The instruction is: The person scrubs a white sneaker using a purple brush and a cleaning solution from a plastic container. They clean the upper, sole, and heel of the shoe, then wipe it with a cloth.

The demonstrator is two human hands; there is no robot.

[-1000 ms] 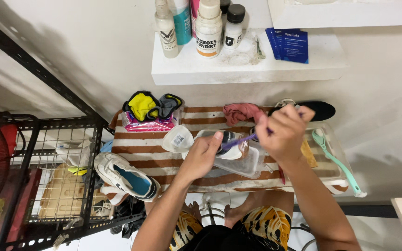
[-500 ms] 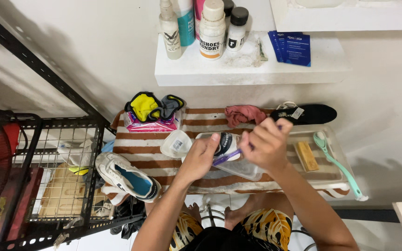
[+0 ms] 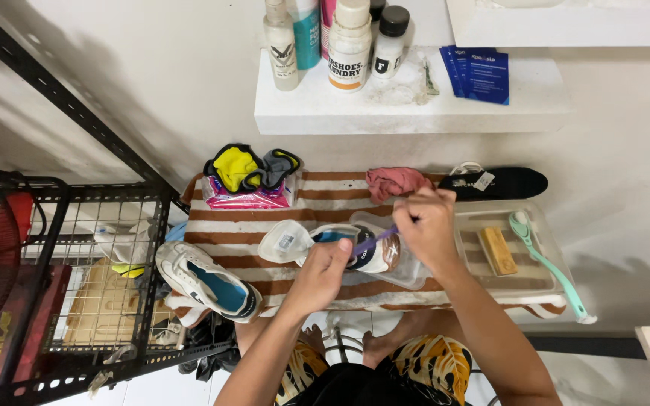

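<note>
Purple is the colour of the small brush (image 3: 374,240) that the right hand (image 3: 426,229) pinches. Its grip is shut tight around the handle, up near the end. The bristle end points down at a white shoe (image 3: 355,248) with a dark inside. The left hand (image 3: 325,267) has its grip curled round the near side of that shoe and holds it steady. The shoe sits in a clear plastic tub (image 3: 400,274) on the desk, which has a brown and white striped cloth (image 3: 227,225) over it.

I think the brushing will go best with short, soft strokes, so the dirt lifts and nothing splashes out of the tub. The left hand should hold firm so the shoe does not spin, and tip it a little so the brush can get to the edges. It looks wise to keep the fingers back from the bristles.

A second white shoe (image 3: 205,278) with a blue inside lies on its side at the left edge of the cloth. A white piece (image 3: 283,242), maybe an insole, lies just left of the tub. To the right, a clear tray (image 3: 539,233) holds a wooden brush (image 3: 498,250) and a mint green long brush (image 3: 551,263). Bottles (image 3: 347,41) stand on the white shelf (image 3: 415,113) above.
</note>
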